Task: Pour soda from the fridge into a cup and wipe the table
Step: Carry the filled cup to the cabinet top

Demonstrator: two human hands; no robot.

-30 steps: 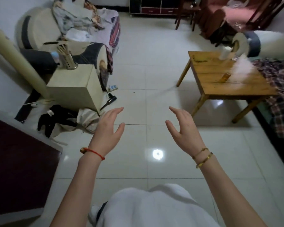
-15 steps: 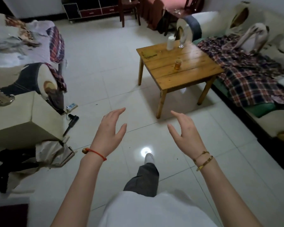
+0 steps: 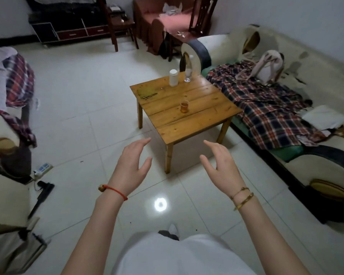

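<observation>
The room is dim and evenly lit, with one round white glare spot on the glossy tiled floor [image 3: 160, 205], probably a ceiling lamp mirrored there. A soft shadow lies under the wooden table [image 3: 189, 124]. Wide-angle bending curves the walls and the sofa [image 3: 306, 155] toward the edges, and the left margin is smeared with blur while the centre stays fairly sharp.

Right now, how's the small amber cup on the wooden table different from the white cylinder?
The amber cup is clear, short and near the table's middle; the white cylinder is opaque, taller and at the far edge. Both stand upright on the wooden table.
</observation>
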